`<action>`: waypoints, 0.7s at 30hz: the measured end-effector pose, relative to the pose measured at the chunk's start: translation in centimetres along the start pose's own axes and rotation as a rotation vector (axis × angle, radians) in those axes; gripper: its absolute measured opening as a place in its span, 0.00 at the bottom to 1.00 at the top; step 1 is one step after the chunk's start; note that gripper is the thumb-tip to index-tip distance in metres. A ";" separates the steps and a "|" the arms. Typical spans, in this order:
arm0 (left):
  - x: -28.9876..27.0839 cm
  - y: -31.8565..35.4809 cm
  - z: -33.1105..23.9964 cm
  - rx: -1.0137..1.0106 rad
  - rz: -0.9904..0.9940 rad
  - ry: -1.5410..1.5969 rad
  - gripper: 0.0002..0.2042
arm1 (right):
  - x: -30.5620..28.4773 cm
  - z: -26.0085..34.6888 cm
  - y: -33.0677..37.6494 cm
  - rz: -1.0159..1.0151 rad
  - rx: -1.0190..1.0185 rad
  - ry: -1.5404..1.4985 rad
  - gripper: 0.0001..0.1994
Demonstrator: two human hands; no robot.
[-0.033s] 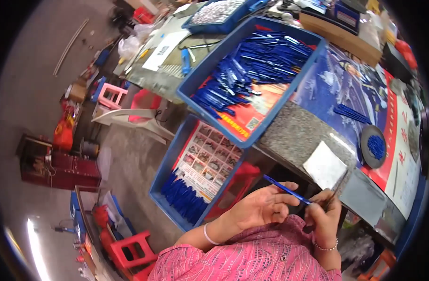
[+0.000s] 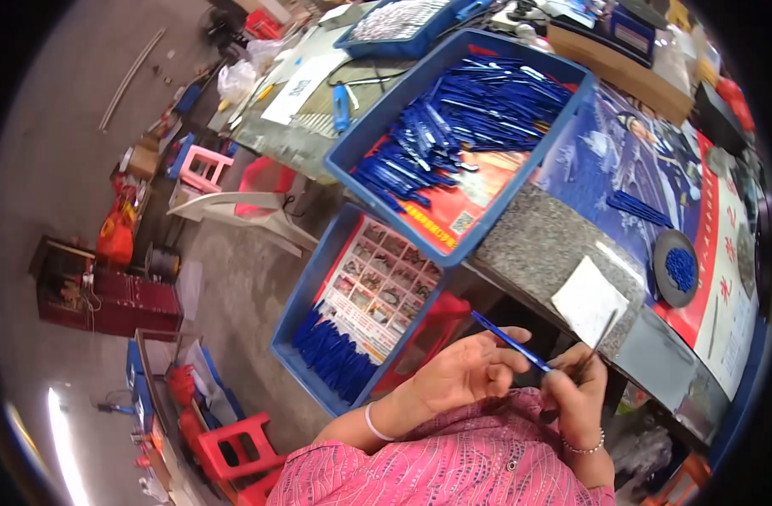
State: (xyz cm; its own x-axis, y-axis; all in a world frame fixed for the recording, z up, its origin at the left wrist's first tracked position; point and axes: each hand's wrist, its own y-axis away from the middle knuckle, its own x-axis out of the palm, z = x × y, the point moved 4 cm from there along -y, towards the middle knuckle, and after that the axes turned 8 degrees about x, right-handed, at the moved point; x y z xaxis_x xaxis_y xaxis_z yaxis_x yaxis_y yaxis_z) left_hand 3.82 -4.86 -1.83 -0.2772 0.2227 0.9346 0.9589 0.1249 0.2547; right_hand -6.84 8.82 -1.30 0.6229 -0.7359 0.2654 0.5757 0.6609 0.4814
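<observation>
Left hand [image 2: 466, 371]: fingers curled together around the near end of a blue pen barrel [image 2: 511, 341], held just in front of the body, below the table edge.
Right hand [image 2: 576, 392]: fingers pinched together on a thin dark rod [image 2: 599, 341] that slants up and to the right; its lower end seems to meet the pen near the fingertips, but the exact contact is too small to tell.
Pen in hand: one piece, slanting up to the left, between the two hands; by the look of it, mid-assembly.
Far tray [image 2: 352, 156]: large blue bin on the table, heaped with many blue pens [image 2: 462, 126]; whether these are stock or finished pieces cannot be told.
Near tray [image 2: 306, 287]: lower blue bin to the left of the hands, a smaller batch of blue pens [image 2: 331, 354] lying at its near end, most of its printed liner bare.
Round dish [image 2: 677, 270]: dark, on the table to the right, holding small blue parts.
Loose pens [image 2: 639, 207]: a small bunch on the table, far right.
Progress, as a judgement: if the lower bin takes finished pens, only a small share is done and the bulk remains.
</observation>
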 end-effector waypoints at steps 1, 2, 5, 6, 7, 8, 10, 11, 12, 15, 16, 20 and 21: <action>-0.7 0.6 -0.6 0.069 -0.081 -0.113 0.23 | 1.4 -0.4 -0.1 0.073 0.023 0.018 0.08; -1.1 1.3 -1.3 0.085 -0.086 -0.109 0.23 | 3.0 -0.5 -0.1 0.143 0.047 0.035 0.08; -2.0 3.6 -4.2 0.183 -0.241 -0.393 0.13 | 5.0 -2.4 -0.8 0.345 0.050 0.244 0.10; -2.6 4.4 -5.5 0.232 -0.315 -0.570 0.12 | 5.9 -2.5 -1.0 0.373 0.024 0.268 0.11; -2.7 5.1 -7.0 0.253 -0.366 -0.770 0.11 | 6.1 -2.5 -1.1 0.381 0.037 0.275 0.11; -2.9 5.8 -8.5 0.267 -0.416 -0.971 0.10 | 6.0 -2.4 -1.3 0.384 0.017 0.356 0.10; -6.8 8.3 -12.2 0.593 -0.411 -1.587 0.09 | 6.5 -1.8 -1.4 0.387 0.000 0.452 0.07; -7.9 9.4 -14.0 0.578 -0.487 -1.783 0.08 | 6.3 -1.9 -1.5 0.373 0.006 0.458 0.07; -8.7 11.0 -15.8 0.553 -0.567 -1.983 0.07 | 6.1 -2.1 -1.6 0.365 0.013 0.460 0.07; -12.8 15.1 -18.8 0.515 -0.738 -2.390 0.07 | 5.4 -2.9 -1.7 0.346 0.055 0.490 0.07; -14.5 16.6 -19.5 0.434 -0.839 -2.476 0.07 | 5.5 -3.1 -1.8 0.351 0.075 0.504 0.07; -19.0 20.5 -20.9 0.282 -1.015 -2.623 0.05 | 5.7 -4.2 -1.6 0.356 0.091 0.527 0.07; -19.8 20.7 -21.1 0.284 -1.007 -2.623 0.05 | 5.8 -4.4 -1.5 0.371 0.052 0.572 0.07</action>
State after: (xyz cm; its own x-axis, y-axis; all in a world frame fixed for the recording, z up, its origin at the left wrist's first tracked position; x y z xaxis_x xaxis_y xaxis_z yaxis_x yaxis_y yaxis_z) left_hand 30.45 -27.13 -9.86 -0.0369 -0.0311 -0.9988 0.6813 0.7304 -0.0479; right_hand -1.79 4.19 -4.12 0.9644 -0.2585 -0.0559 0.2523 0.8360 0.4873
